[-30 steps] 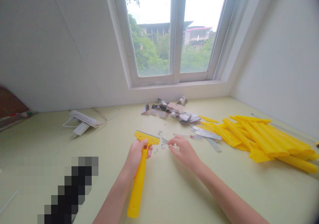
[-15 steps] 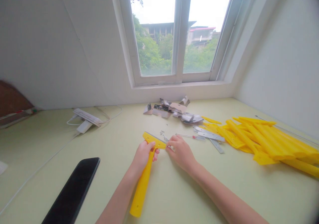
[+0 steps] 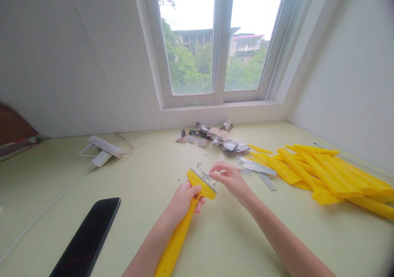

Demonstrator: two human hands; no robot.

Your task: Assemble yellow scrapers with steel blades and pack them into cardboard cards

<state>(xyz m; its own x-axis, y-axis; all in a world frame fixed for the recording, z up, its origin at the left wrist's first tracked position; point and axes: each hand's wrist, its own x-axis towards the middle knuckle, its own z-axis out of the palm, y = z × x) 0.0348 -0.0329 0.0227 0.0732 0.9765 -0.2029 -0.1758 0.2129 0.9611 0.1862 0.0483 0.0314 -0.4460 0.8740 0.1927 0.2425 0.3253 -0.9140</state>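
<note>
Your left hand [image 3: 184, 198] is clamped around the neck of the yellow scraper [image 3: 181, 236], which sits in front of you over the table [image 3: 138, 186], head tilted away and handle running back toward you. Your right hand [image 3: 231, 179], apart from the left, has its fingers bent beside the small screws and nuts [image 3: 203, 172], though I cannot tell whether they pinch anything. Right of it lie metal blades [image 3: 260, 168] and a heap of yellow handles [image 3: 335, 174].

Yellow scraper [image 3: 183, 228]: lower centre, slanted, handle reaching bottom edge. Small metal fasteners [image 3: 204, 174]: scattered just below centre.
</note>
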